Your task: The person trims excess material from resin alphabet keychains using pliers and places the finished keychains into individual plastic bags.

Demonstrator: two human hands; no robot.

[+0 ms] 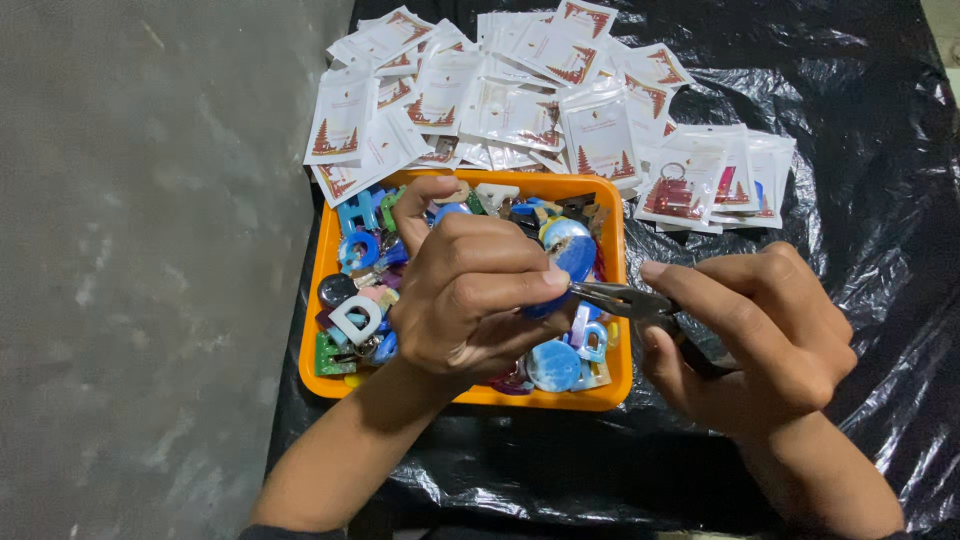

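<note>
Sideways, pliers (630,300) point left, toward blue pendant (572,247)

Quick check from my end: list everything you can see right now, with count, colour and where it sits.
tray: one, orange, centre, on the sheet
charms: many, mostly blue letters and discs, in the tray
packets: many, clear with white-and-red cards, behind the tray
plastic sheet: one, black, under everything
floor: grey, left
pliers: one, metal, in the right hand
left hand: pinching a blue round charm
right hand: gripping the pliers
</note>
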